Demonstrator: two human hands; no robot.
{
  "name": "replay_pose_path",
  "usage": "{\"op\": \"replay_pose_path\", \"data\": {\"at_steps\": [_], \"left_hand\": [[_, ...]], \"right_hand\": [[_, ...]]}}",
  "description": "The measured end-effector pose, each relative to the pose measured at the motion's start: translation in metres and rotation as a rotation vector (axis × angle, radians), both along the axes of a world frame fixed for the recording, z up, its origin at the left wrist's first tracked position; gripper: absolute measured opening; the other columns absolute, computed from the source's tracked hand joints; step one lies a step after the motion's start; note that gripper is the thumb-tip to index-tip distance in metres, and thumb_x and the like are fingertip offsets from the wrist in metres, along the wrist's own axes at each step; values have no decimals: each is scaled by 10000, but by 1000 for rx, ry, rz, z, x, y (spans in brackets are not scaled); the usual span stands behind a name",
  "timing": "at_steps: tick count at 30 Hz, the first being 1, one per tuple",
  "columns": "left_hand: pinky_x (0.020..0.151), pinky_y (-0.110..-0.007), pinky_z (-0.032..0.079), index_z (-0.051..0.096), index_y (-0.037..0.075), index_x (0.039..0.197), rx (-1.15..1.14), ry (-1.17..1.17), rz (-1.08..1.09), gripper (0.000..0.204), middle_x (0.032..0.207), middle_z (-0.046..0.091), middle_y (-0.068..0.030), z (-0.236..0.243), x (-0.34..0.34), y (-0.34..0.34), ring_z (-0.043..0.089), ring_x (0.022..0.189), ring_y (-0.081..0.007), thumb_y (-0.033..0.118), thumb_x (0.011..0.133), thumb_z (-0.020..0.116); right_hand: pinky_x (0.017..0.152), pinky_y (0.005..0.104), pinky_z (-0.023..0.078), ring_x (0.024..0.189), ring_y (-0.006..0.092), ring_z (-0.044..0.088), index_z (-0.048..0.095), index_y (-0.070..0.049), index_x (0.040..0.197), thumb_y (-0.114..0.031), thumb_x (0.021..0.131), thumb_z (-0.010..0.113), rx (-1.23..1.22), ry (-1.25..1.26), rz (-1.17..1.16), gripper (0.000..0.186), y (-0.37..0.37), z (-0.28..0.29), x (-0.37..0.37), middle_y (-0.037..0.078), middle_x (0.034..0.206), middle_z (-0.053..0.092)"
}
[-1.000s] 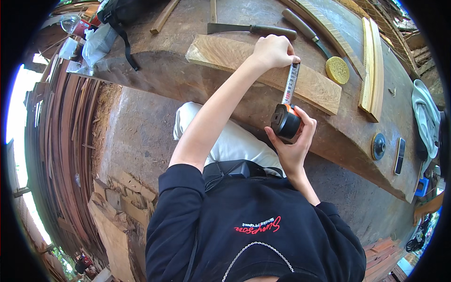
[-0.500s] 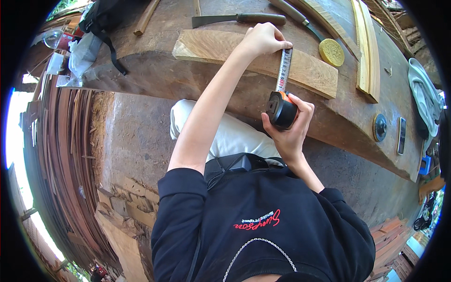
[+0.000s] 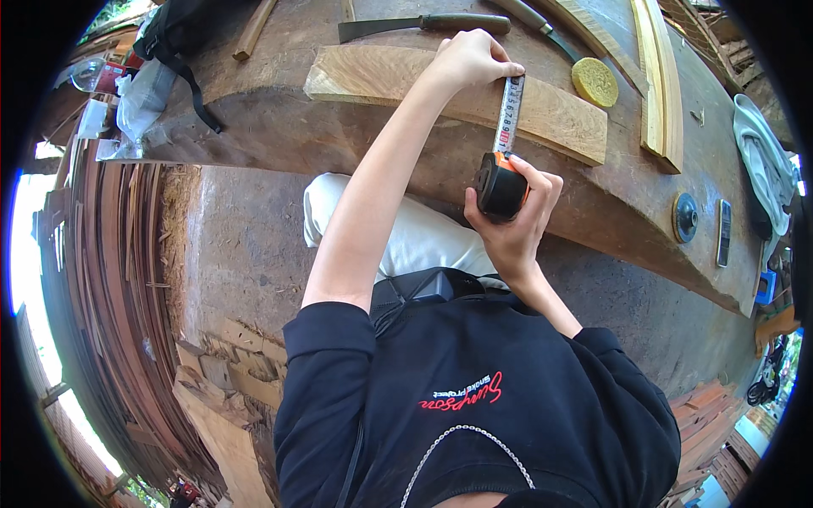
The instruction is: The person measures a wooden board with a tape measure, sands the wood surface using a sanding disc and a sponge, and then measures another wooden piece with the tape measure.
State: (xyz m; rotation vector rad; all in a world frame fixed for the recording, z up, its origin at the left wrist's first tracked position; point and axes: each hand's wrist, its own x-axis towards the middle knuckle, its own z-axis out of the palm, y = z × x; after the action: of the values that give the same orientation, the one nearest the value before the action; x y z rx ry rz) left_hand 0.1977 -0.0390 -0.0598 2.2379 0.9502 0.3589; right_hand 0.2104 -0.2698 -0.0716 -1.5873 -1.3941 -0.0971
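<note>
A short, flat wooden board (image 3: 555, 118) lies on the heavy wooden bench. My left hand (image 3: 476, 61) is over the board, its thumb and fingers pinching the end of a tape measure's blade. The metal blade (image 3: 508, 114) is drawn out a short way across the board's width, toward me. In my right hand (image 3: 523, 220) is the tape measure's black and orange case (image 3: 501, 188), held just off the bench's near edge with fingers wrapped round it. Part of the board is hidden under my left hand and forearm.
Behind the board lie a dark-bladed knife (image 3: 381, 30), a second handled tool (image 3: 542, 25) and a round yellow disc (image 3: 594, 82). Long wooden strips (image 3: 656, 93) rest to the right, near a black round disc (image 3: 684, 218) and a phone (image 3: 724, 233). Stacked planks (image 3: 127, 279) stand at left.
The whole view has shifted slightly, with the bench things a little higher in it. Both hands keep their hold on the tape measure, and the blade's drawn length looks about the same.
</note>
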Motion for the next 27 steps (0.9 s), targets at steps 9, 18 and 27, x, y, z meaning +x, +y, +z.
{"op": "replay_pose_path", "data": {"at_steps": [9, 18, 27], "left_hand": [[803, -325, 501, 758, 131, 889, 32, -3, 24, 408, 781, 708, -69, 1, -1, -2, 670, 751, -203, 504, 728, 717], [817, -329, 489, 759, 135, 889, 24, 9, 23, 409, 795, 710, -62, 2, 1, -3, 670, 777, -192, 510, 733, 712], [776, -313, 494, 758, 131, 874, -10, 33, 21, 425, 730, 696, -54, 5, 0, 0, 660, 692, -165, 524, 717, 721]], "right_hand": [[816, 369, 394, 918, 276, 447, 460, -13, 1176, -120, 663, 788, 60, -39, 13, 618, 2, -6, 0, 134, 1006, 476], [825, 380, 431, 982, 288, 460, 453, -22, 1197, -92, 654, 786, 59, -64, -2, 640, 2, -10, -1, 130, 1114, 508], [843, 385, 424, 994, 291, 461, 457, -19, 1196, -77, 654, 778, 69, -59, -5, 633, 4, -11, -3, 122, 1133, 509]]}}
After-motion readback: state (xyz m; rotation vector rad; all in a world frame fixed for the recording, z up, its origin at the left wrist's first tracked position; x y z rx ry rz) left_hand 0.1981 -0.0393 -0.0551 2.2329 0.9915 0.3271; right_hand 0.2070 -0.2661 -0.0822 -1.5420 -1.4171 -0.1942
